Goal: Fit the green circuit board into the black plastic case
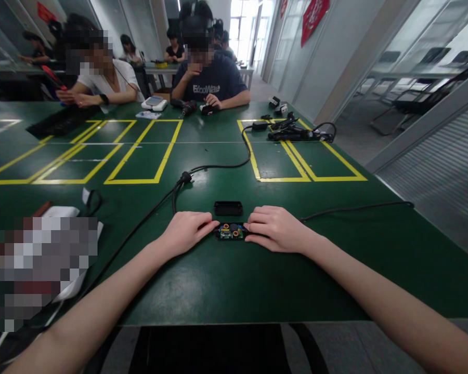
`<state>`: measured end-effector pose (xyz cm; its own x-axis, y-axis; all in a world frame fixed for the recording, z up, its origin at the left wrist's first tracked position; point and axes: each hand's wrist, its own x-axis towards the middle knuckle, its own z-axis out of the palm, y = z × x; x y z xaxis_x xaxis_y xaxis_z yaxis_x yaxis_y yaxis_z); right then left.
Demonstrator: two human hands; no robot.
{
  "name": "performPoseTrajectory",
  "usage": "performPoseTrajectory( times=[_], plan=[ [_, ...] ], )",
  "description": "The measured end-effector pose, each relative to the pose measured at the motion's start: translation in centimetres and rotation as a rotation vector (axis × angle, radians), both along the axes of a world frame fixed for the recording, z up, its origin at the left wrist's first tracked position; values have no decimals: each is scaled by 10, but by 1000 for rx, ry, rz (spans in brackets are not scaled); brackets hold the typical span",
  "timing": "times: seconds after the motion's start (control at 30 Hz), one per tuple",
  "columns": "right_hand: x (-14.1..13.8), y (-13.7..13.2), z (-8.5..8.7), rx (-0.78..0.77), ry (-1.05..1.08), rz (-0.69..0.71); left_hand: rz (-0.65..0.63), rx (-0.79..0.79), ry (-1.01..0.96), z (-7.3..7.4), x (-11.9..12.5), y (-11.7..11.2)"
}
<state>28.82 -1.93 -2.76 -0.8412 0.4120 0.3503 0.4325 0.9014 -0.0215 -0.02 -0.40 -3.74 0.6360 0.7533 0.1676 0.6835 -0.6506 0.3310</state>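
Note:
An opened black power adapter casing with its circuit board (231, 231) exposed lies on the green table in front of me. My left hand (189, 231) pinches its left end between thumb and fingers. At the other end, the fingers of my right hand (275, 228) close around the right side, where the cord comes in. Just behind the board sits a separate black casing half (228, 208), its hollow side up. One black cord (354, 209) runs from behind my right hand to the right; another cord passes behind my left hand. My fingers partly hide the adapter's ends.
A black plug (185, 177) and cords cross the table to the left. Cables and adapters (296, 130) are heaped at the far right. A power drill (185, 107) lies near a co-worker opposite. Another co-worker sits at the far left. A blurred pile (42, 259) stands at my left.

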Motion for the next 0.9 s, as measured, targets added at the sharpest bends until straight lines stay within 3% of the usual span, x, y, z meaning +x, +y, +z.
performPoseTrajectory(
  times=[0.3,0.53,0.7,0.9],
  plan=[
    [-2,6,-7,-59,26,-49,80,43,-60,-3,-1,6],
    [-2,11,-12,-124,137,-65,-28,163,-108,-7,0,7],
    [-1,16,-19,-163,306,-157,-62,104,-109,-3,0,3],
    [-2,19,-25,-214,247,-304,-124,26,-133,0,2,-3]
  ],
)
